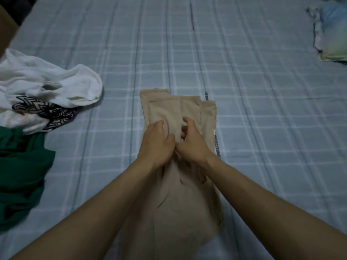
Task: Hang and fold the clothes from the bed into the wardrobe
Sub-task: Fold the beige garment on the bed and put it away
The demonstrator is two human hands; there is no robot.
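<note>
Head view, looking down over a bed (244,91) covered by a pale blue sheet with a white and grey check, creased in long lines running away from the viewer. Nearest the viewer, a beige garment (180,194) lies lengthwise on the sheet, its near part loose and rumpled between two bare forearms, its far part folded flat into overlapping panels with squared ends. A strip with dark lettering runs along its right edge; the lettering is too small to read in full.

Both hands meet over the middle of this garment, close together and touching at the thumb side. The left hand (155,141) lies palm down with fingers bent, thumb and fingers gathering the cloth. The right hand (191,141) has its fingers curled inward, pinching a fold of the same cloth.

At the left edge, near the viewer, a green garment (20,171) lies crumpled. Beyond it, touching it, sits a heap of white clothing (47,81) with a black and cream patterned piece (47,111) lying across its near side. At the far right corner, well apart from the clothes, rests a pillow (332,30) in a pale blue and green printed case. A dark brown surface shows at the far left corner; what it is cannot be told.
</note>
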